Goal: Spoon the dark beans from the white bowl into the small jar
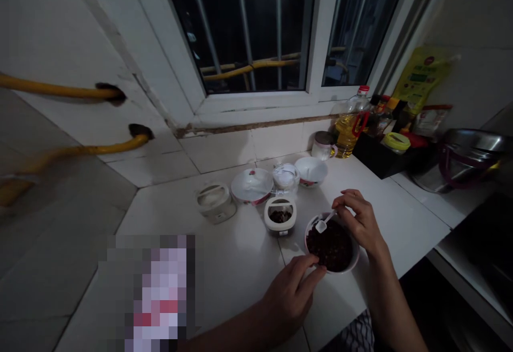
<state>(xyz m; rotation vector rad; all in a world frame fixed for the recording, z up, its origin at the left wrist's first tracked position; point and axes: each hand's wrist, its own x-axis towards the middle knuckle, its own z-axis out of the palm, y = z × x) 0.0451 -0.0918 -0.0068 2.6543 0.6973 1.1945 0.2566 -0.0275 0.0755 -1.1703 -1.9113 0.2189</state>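
Observation:
A white bowl [354,258] filled with dark pieces of food stands on the white tiled counter [224,266] in front of me. My left hand [289,293] rests at the bowl's near rim, fingers curled against it. My right hand [360,217] pinches the handle of a small white spoon [324,224], whose scoop hangs just over the bowl's far left edge. Just left of the bowl sits an open square seasoning jar [280,216] with dark contents.
Behind the jar stand a lidded white pot [215,201], two white bowls [251,185] [311,171] and a small clear container [285,176]. An oil bottle [350,123], a black rack of condiments [385,151] and a steel pot [460,162] line the right. Yellow pipes [76,150] run along the left wall.

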